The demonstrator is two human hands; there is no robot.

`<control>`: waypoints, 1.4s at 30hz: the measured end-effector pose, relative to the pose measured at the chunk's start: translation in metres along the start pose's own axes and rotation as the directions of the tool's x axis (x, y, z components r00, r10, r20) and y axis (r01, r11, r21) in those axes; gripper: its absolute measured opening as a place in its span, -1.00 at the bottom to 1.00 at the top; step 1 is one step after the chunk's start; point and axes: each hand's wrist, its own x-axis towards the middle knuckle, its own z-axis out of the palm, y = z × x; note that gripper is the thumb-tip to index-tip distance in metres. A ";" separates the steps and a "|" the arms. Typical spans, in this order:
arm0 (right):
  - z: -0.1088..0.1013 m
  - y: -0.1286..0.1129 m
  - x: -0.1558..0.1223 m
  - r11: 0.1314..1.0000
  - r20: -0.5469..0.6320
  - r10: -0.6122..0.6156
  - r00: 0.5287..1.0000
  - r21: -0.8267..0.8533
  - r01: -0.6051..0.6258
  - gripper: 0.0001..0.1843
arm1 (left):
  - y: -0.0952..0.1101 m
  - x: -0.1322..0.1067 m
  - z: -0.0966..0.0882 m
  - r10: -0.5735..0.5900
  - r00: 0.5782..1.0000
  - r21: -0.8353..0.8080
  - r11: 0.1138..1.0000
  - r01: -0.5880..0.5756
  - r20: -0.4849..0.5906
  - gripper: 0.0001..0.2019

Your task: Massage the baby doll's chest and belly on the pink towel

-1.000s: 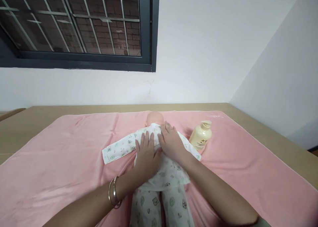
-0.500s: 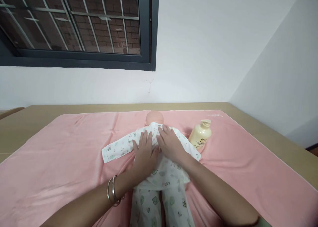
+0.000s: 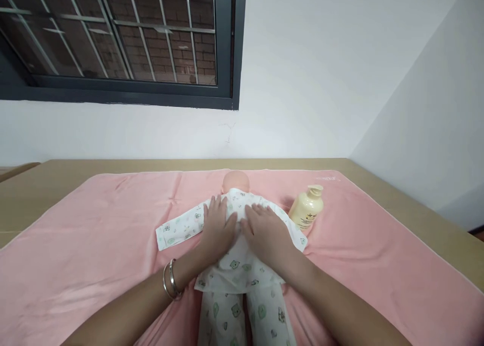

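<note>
lying under both flat hands [image 3: 218, 229]: doll [image 3: 239, 269]

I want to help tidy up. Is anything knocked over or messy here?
The cream pump bottle looks tipped on its side on the pink towel, right of the doll. Nothing seems spilled.

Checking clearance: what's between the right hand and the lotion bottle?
Head view: only the doll's printed sleeve lies between right hand and lotion bottle.

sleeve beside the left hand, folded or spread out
Spread out: the sleeve lies flat and straight on the pink towel, reaching sideways from under the left hand.
</note>
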 end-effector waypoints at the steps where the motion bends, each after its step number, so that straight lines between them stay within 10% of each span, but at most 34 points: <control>1: 0.004 0.005 0.007 1.000 -0.031 0.027 0.999 0.003 -0.027 -0.51 | 0.003 -0.006 0.001 0.031 0.999 0.011 0.999 -0.031 0.008 -0.51; 6: 0.035 0.020 0.029 0.997 -0.055 0.053 0.997 0.055 -0.050 -0.44 | 0.019 -0.024 -0.008 0.169 0.984 0.016 0.985 -0.170 0.051 -0.54; 18: 0.059 0.021 0.035 0.962 -0.073 0.032 0.997 0.273 -0.011 -0.39 | -0.013 0.004 0.016 0.030 1.000 0.062 0.998 -0.030 0.005 -0.48; 42: 0.057 0.031 0.053 0.960 -0.096 0.054 0.994 0.280 -0.025 -0.41 | -0.013 0.010 0.016 0.094 0.995 0.169 0.982 -0.086 -0.039 -0.46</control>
